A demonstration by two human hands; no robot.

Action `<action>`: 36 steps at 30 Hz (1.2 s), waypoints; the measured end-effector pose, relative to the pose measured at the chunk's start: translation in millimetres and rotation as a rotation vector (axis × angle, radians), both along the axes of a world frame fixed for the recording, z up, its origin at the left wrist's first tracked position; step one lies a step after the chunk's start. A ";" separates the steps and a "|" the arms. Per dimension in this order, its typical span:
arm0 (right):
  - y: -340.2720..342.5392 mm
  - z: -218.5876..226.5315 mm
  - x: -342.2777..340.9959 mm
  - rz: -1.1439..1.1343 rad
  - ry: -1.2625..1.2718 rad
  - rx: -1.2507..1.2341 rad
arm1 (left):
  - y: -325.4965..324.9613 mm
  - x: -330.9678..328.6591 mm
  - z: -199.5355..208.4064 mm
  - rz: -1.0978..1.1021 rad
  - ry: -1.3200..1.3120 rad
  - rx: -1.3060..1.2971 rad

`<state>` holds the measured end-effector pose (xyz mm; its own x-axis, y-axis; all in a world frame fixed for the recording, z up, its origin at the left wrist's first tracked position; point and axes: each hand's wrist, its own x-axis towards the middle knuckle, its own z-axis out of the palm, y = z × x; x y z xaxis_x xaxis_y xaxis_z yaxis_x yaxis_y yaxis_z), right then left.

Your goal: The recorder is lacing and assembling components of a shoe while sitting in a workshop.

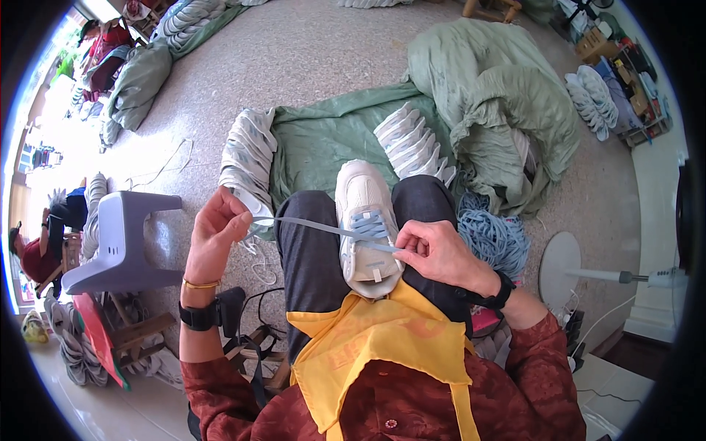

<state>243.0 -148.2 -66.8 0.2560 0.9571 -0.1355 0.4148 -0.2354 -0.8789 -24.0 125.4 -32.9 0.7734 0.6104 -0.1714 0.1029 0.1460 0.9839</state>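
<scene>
A white sneaker point(362, 213) rests between my thighs, its toe pointing away from me. Pale blue-grey shoelace point(309, 224) is threaded through its front eyelets and stretches out to both sides. Out to the left, my left hand point(220, 228) pinches one length of the lace between thumb and fingers, pulled nearly straight. Just right of the shoe's opening, my right hand point(434, 251) pinches another length close to the upper. The sneaker's tongue shows below the laced rows.
Rows of white shoe uppers point(247, 158) and more uppers point(415, 143) lie on a green cloth point(323, 132). Blue laces point(491, 239) are heaped by my right knee. A purple plastic stool point(121, 239) stands left; a white fan point(562, 272) lies right. Other people point(45, 250) sit far left.
</scene>
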 end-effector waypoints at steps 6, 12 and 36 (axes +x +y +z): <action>-0.5 -0.1 -0.2 -0.009 -0.018 0.003 | 6.5 15.7 1.1 0.086 0.031 0.088; 2.3 11.4 -4.3 -0.019 -0.024 -0.041 | 36.1 58.6 -19.4 0.100 0.001 0.174; -41.6 47.2 16.2 -0.141 0.330 -0.133 | -104.2 78.8 -21.8 -0.345 -0.201 0.155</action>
<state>259.1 -189.9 -19.6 0.3057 0.8841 -0.3535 0.0698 -0.3911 -0.9177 54.8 21.2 -54.7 0.9454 0.3166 0.0771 -0.0766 -0.0142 0.9970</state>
